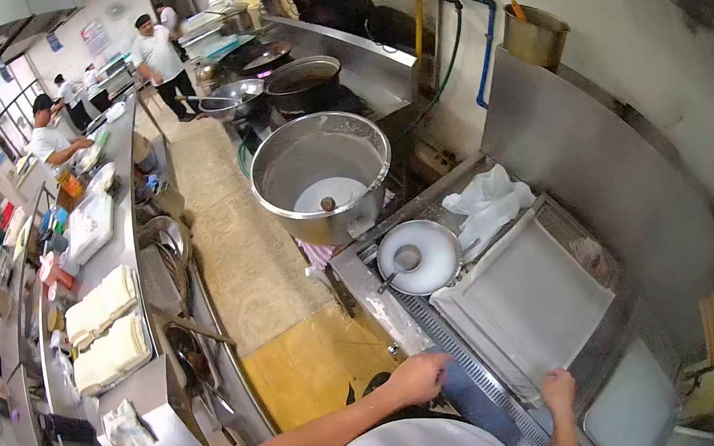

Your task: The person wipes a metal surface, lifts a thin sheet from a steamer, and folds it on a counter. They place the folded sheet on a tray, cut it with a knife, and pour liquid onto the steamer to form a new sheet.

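My left hand [422, 378] is over the front edge of the steel counter, its fingers curled and nothing visible in them. My right hand [559, 388] is closed at the near side of a shallow rectangular tray lined with white cloth [530, 299]. Whatever its fingers hold, if anything, is hidden. A pale, smooth layer fills the tray. Beyond it is a round metal bowl of white liquid [440, 252] with a ladle [406, 259] resting in it. Beside the bowl lies a crumpled white cloth [488, 202].
A large steel pot [328, 213] with white liquid stands past the counter. Behind it are a dark pot [307, 101] and a wok [234, 107]. Another white-filled tray [634, 408] lies at lower right. Stacked white sheets [113, 352] sit on the left counter. Several people work farther back.
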The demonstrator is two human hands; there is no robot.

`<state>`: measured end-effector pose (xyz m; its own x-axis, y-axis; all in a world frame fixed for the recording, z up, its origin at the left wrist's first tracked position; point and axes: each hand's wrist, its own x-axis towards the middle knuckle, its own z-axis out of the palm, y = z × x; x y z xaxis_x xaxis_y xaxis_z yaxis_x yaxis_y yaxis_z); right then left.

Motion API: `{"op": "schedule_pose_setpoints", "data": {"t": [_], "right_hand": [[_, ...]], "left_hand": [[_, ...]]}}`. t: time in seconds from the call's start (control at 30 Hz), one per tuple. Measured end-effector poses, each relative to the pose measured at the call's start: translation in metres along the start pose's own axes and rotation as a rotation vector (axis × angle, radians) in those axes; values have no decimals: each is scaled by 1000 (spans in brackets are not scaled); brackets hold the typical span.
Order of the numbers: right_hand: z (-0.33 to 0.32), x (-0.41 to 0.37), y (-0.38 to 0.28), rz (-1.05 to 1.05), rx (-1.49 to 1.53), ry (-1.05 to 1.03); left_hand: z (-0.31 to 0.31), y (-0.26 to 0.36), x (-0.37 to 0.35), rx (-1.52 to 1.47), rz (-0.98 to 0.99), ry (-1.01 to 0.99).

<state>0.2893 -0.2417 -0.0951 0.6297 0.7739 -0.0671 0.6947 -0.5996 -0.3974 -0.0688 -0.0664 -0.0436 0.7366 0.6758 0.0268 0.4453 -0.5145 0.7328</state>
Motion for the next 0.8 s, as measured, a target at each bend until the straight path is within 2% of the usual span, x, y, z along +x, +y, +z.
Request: {"op": "schedule_pose_setpoints", "data": {"t": [0.07, 0.13, 0.2, 0.27, 0.37, 0.47, 0.57, 0.6, 0.7, 0.8], "right_hand": [[-6, -5, -57, -76, 209, -28], [1, -5, -110, -106, 421, -153], [3, -14, -165, -243, 511, -228], [15, -19, -206, -467, 498, -233], [9, -25, -263, -657, 435, -222], [18, -15, -298, -661, 460, -307], [11, -3, -357, -780, 583, -269], [10, 3, -376, -746, 496, -328], [6, 13, -449, -701, 567, -234], [-5, 17, -526, -824, 528, -96]], "left_hand": [[7, 10, -2, 6, -3, 14], [4, 17, -3, 15, -10, 18], [1, 12, -4, 9, 40, 89], [-12, 11, -7, -5, 30, 128], [-55, 13, -12, -38, -69, 158], [-88, -7, -19, -82, -123, 242], [-127, -41, -30, -100, -118, 334], [-144, -53, -36, -101, -118, 350], [-193, -92, -51, -109, -159, 399], [-238, -130, -62, -188, -154, 538]]}}
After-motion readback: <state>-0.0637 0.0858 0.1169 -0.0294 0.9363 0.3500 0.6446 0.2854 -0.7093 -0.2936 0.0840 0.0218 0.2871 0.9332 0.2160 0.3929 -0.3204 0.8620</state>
